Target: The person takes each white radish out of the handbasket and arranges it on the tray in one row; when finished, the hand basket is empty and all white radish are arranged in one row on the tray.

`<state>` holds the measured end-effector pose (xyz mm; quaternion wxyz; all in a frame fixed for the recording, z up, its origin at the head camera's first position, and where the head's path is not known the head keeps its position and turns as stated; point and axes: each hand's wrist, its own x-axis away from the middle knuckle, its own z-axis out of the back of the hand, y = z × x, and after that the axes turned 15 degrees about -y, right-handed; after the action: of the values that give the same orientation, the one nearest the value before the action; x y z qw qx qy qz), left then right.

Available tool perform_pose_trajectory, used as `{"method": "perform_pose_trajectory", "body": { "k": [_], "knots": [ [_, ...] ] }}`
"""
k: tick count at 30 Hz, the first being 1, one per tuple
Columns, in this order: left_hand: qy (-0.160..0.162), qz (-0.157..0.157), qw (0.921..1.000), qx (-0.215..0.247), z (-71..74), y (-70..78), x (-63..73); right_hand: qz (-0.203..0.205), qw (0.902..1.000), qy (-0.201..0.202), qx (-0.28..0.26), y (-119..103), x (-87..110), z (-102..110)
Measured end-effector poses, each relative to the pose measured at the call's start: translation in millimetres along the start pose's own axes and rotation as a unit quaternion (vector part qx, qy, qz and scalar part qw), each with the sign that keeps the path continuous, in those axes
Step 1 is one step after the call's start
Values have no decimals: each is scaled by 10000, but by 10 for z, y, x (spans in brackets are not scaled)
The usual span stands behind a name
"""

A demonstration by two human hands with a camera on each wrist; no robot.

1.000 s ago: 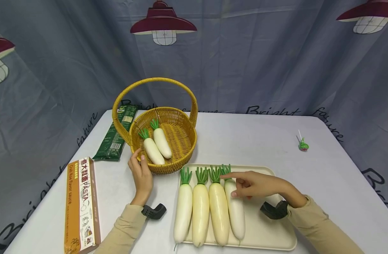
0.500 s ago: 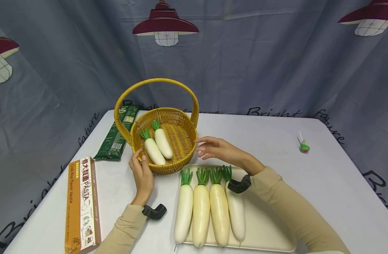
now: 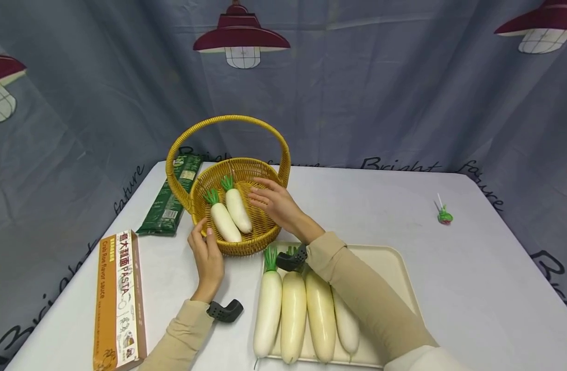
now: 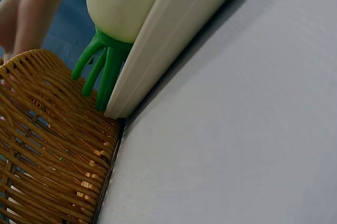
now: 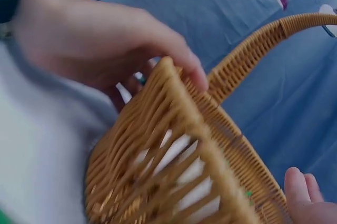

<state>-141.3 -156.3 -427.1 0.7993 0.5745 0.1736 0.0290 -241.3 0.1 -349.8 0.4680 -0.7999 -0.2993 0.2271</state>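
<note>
Grips the basket (image 3: 239, 249) at its near-left rim between thumb and fingers of the left hand (image 3: 208, 263), with two small white radishes (image 3: 237, 210) lying inside. Holds the right hand (image 3: 281, 207) over the basket's right side with fingers loosely straight, slightly apart. Has four larger radishes (image 3: 293, 319) on a tray (image 3: 386, 263) just in front-right of the basket.

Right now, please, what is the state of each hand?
Left hand: holding the basket by its rim.
Right hand: open, holding nothing, above the basket.
</note>
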Motion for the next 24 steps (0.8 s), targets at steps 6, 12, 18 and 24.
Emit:
{"method": "perform_pose_trajectory", "body": {
  "k": [6,12,18,24],
  "knots": [
    [-3,44,10000,-67,0,6,16,-188,9975,667,159,121,-225,-103],
    [62,17,9999,-96,18,13,29,-762,9842,1386,792,266,-357,-124],
    [76,50,10000,-33,12,3,33,-1973,9524,1804,1467,298,-336,-99],
    [49,-13,10000,-7,-14,23,24,-2479,9371,1786,1690,253,-319,-89]
  ]
}}
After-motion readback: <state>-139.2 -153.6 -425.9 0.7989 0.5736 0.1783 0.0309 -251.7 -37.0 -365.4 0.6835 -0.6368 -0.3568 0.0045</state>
